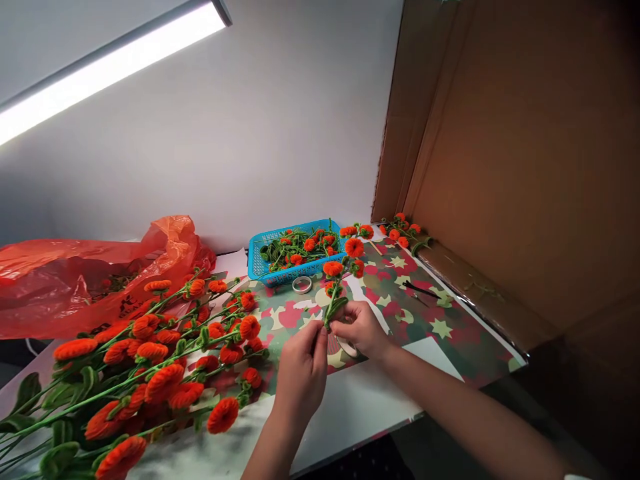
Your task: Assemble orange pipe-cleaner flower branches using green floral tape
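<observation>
Both my hands meet over the front of the table around an upright flower stem [333, 297] made of fuzzy green wire, topped by several orange blooms. My left hand [304, 363] pinches the stem's lower end. Just above, my right hand [363, 328] has its fingers closed at the stem near a green leaf [337, 307]. Partly behind my right hand lies a roll of pale tape [347, 347]. Behind the held stem is a blue basket [259, 265] with loose orange flowers and green pieces. A second tape roll [302, 285] rests in front of it.
Many finished-looking orange flower stems [165, 383] are heaped at the left, beside an orange plastic bag [65, 280]. More flowers [401, 230] lie at the back right. A dark tool [420, 289] lies on the patterned tabletop [400, 323]. Cardboard [510, 167] walls the right side.
</observation>
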A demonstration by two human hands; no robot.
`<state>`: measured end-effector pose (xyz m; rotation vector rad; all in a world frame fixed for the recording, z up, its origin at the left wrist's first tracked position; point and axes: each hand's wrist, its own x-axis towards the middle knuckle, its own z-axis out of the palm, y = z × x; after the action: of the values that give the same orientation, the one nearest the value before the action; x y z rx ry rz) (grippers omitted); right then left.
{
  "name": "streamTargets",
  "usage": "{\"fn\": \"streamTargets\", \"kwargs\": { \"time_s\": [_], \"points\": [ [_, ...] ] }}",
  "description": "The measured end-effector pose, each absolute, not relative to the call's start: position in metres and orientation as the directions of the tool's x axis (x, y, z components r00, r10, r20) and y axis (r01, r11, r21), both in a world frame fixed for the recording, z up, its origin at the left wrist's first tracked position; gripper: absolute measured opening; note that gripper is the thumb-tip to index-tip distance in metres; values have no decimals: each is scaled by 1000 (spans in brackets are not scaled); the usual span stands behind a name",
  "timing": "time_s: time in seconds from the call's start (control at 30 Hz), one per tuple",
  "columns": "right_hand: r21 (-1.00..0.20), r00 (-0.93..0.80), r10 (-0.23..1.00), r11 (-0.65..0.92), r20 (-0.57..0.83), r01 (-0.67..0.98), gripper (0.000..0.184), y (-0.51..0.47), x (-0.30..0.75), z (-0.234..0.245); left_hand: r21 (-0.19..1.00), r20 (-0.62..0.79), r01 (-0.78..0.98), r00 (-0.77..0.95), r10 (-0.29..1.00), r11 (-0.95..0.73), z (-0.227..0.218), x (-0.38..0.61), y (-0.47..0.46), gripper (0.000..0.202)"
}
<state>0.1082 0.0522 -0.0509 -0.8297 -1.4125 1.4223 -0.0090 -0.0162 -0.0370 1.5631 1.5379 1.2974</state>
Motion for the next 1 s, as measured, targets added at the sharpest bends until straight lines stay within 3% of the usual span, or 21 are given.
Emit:
{"fn": "streamTargets", "kwargs": {
  "time_s": [0.13,0.3,0.43,0.53,0.7,0.87,0.93,1.0],
  "points": [
    [-978,-320,925,177,203,-108,6,51,108,-52,828,311,522,-121,943,-206,-36,-8,-15,24],
    [-977,-341,917,183,209,-107,6,51,110,-52,881,246,437,-93,965,-182,-38,-13,-12,29],
    [-963,-499,851,33,166,-266,17,53,111,-51,987,128,105,-86,988,-119,-41,-15,-11,34],
    [-951,-592,793,-59,140,-304,28,53,111,-52,976,-8,-216,-25,1000,2,-43,-15,-10,38],
    [-959,-591,767,111,249,-261,23,53,112,-56,869,-176,-449,113,978,209,-39,-17,-11,41],
    [-940,-455,824,272,337,-203,15,53,113,-58,809,-250,-465,280,927,359,-34,-20,-10,39],
    [-936,-421,838,279,346,-214,14,52,113,-58,846,-247,-416,248,937,333,-36,-20,-9,39],
    [-938,-390,857,269,337,-219,13,51,112,-57,921,-207,-314,111,972,232,-39,-19,-9,37]
  ]
}}
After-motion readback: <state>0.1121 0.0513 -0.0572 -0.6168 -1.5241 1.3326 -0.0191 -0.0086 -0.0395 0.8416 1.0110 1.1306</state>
